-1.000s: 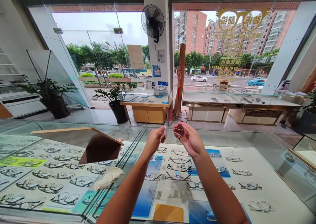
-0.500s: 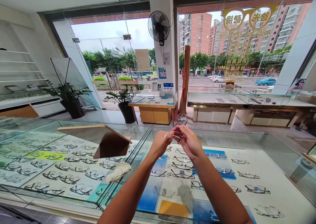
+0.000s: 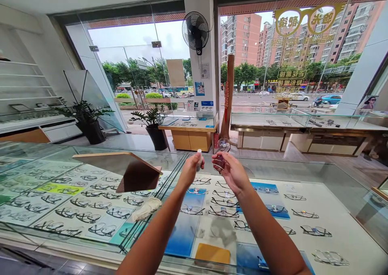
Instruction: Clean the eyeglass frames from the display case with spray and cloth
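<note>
Over the glass display counter [image 3: 260, 170], my right hand [image 3: 233, 173] grips a pair of eyeglasses [image 3: 223, 143] by its lower part. One clear lens and a thin frame rise above the fingers; the rest is partly hidden by them. My left hand [image 3: 188, 172], just to the left and apart from the glasses, is closed around a small white-topped bottle [image 3: 199, 153] held upright. Its lower part is mostly covered by the fingers. Rows of eyeglasses [image 3: 224, 212] lie inside the counter beneath both hands.
On the counter to the left sit a tilted wooden-edged board [image 3: 121, 166] and a crumpled pale cloth [image 3: 147, 209]. A tan-yellow cloth [image 3: 212, 254] lies near the front. Farther off are potted plants [image 3: 156, 133], a wall fan [image 3: 195, 32] and more display cases [image 3: 190, 139].
My hands have parted: the left moved left and slightly down, away from the glasses, and the white-topped bottle in it now shows. The right hand stays nearly in place with the eyeglasses.
</note>
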{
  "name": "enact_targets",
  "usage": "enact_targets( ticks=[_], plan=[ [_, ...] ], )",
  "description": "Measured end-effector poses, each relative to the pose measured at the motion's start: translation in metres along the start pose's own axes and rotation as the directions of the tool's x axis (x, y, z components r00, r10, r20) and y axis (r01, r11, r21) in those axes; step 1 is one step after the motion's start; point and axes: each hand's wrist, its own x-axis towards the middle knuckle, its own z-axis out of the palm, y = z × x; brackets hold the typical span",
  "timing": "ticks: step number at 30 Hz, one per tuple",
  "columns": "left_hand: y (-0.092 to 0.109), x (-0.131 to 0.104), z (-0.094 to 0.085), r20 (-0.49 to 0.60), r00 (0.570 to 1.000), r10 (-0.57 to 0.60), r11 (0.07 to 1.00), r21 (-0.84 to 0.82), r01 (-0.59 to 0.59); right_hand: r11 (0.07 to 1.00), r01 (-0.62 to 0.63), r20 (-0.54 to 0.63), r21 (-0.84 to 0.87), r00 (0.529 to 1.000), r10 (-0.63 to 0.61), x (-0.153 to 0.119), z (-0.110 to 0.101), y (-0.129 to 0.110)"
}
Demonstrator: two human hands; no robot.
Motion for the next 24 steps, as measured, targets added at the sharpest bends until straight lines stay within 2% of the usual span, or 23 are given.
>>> enact_targets(
  ticks=[2,6,9,12,18,24],
  plan=[
    [-0.031,0.013,-0.009,-0.141,0.987,-0.083,0.989,0.108,0.099,1.0,0.002,-0.001,-0.003,1.0,-0.002,0.001,-0.001,0.0],
    [-0.097,0.026,-0.029,-0.291,0.933,-0.212,0.935,0.217,0.28,1.0,-0.004,0.004,0.012,1.0,0.004,0.001,0.0,0.0],
    [-0.135,0.017,-0.042,-0.332,0.902,-0.277,0.882,0.284,0.375,1.0,-0.011,0.01,0.02,1.0,0.011,0.001,0.0,-0.001],
    [-0.163,0.003,-0.053,-0.332,0.885,-0.325,0.839,0.329,0.432,1.0,-0.01,0.015,0.018,1.0,0.009,0.001,-0.001,-0.002],
    [-0.194,-0.009,-0.062,-0.295,0.894,-0.339,0.828,0.358,0.432,0.999,-0.016,0.02,0.031,1.0,0.016,0.002,-0.005,0.0],
    [-0.196,-0.012,-0.056,-0.249,0.921,-0.301,0.845,0.378,0.378,0.999,-0.026,0.034,0.02,0.999,0.025,0.002,-0.007,0.002]
  ],
)
